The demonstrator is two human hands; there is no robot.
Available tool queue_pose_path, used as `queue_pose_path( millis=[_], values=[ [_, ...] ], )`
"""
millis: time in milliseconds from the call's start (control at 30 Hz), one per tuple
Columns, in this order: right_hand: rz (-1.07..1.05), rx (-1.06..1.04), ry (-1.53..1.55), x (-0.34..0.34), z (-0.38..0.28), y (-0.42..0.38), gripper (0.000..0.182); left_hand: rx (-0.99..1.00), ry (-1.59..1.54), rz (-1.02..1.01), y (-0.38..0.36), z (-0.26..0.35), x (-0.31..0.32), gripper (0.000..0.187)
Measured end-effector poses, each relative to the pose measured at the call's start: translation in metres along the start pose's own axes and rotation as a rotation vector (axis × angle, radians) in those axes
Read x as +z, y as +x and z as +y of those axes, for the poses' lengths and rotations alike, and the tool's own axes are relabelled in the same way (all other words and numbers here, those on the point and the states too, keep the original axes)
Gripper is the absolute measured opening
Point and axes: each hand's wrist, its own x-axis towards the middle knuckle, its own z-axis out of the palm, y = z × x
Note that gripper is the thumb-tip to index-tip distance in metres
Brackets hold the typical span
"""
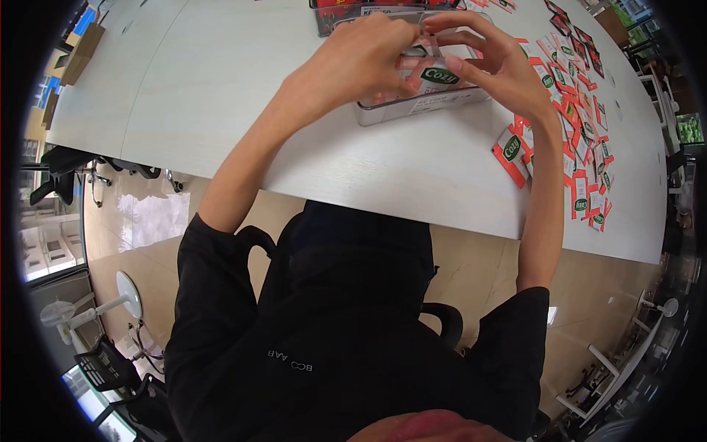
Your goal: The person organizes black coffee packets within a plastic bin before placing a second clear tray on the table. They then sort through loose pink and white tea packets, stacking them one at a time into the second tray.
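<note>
A clear plastic box (383,113) stands near the table's front edge with red-and-white Cozy tea sachets (440,76) inside it. My left hand (372,55) reaches over the box's left side, fingers bent round the sachets and thumb at their left edge. From the right comes my right hand (493,62), its fingers curved over the back of the sachets while its thumb presses near the Cozy label. Both hands hide part of the box's contents, and the left fingertips are partly out of sight.
Many loose Cozy sachets (582,140) lie spread on the white table (199,103) to the right, one close to my right forearm. Darker packets (585,48) lie farther back. A second container (324,22) with red packets stands behind the box. Chair armrests (445,320) flank my body.
</note>
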Motion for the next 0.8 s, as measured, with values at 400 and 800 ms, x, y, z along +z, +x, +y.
queue_pose_path(
  millis=[400,800],
  values=[
    [0.266,-0.082,-0.374,-0.006,0.01,0.005,0.011,0.204,-0.197,0.194,0.011,-0.03,0.001,0.062],
    [0.232,-0.114,-0.612,0.008,-0.016,0.009,0.022,0.379,-0.298,0.138,0.009,-0.03,-0.016,0.043]
  ],
)
